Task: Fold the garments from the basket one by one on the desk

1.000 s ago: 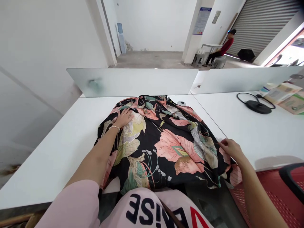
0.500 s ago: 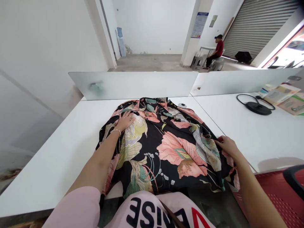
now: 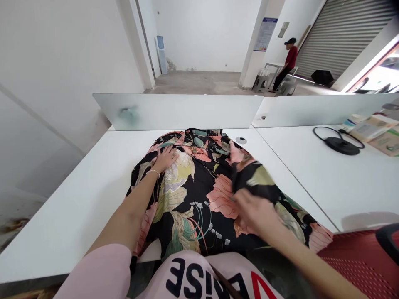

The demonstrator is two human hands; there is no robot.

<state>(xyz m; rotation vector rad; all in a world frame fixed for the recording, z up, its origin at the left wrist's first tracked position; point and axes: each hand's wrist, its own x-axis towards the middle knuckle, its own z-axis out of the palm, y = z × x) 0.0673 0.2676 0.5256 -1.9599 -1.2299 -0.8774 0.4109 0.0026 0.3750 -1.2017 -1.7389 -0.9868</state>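
A black floral shirt [image 3: 196, 182] with large pink, green and cream flowers lies spread on the white table [image 3: 96, 182], its collar at the far end. My left hand [image 3: 166, 159] rests flat on its upper left part, fingers spread. My right hand [image 3: 254, 207], blurred by motion, is closed on the right side of the shirt and folds that edge inward over the body. Part of the fabric beside it is lifted and smeared. The shirt's lower edge hangs over the table's near edge toward me.
A frosted divider [image 3: 181, 111] runs along the table's back. To the right are a round black base with a cable [image 3: 343, 145] and several boxes [image 3: 386, 137]. A red chair [image 3: 358, 257] stands at the near right. A person in red [image 3: 290, 58] is beyond the divider.
My right hand has moved left and inward, carrying the shirt's right side over its middle. My left hand stays in place. The person in the background has risen from sitting.
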